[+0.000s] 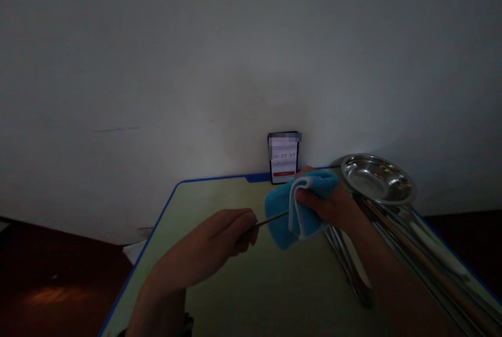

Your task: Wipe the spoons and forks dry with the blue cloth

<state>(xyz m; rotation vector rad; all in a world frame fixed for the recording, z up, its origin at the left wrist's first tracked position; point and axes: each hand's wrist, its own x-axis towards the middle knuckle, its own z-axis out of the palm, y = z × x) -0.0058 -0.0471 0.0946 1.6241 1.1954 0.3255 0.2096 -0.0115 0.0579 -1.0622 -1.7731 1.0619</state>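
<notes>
Fingers closed, my left hand (237, 229) grips one end of a thin, dark metal utensil (273, 218) over the middle of the table. The utensil runs right and slightly upward into a folded blue cloth (280, 211) with a pale edge. My right hand (323, 205) is closed on the cloth, its thumb pressing the fold. The utensil's far end is hidden in the cloth, so its exact kind does not show. Just below my right hand lie several slim metal utensils (345, 264).
A pale table (219, 300) with a blue edge stands against a grey wall. A phone (284, 161) showing a timer leans on the wall. A shiny metal bowl (376, 177) sits at the back right. Long utensils (427, 269), some wooden-coloured, lie along the right side.
</notes>
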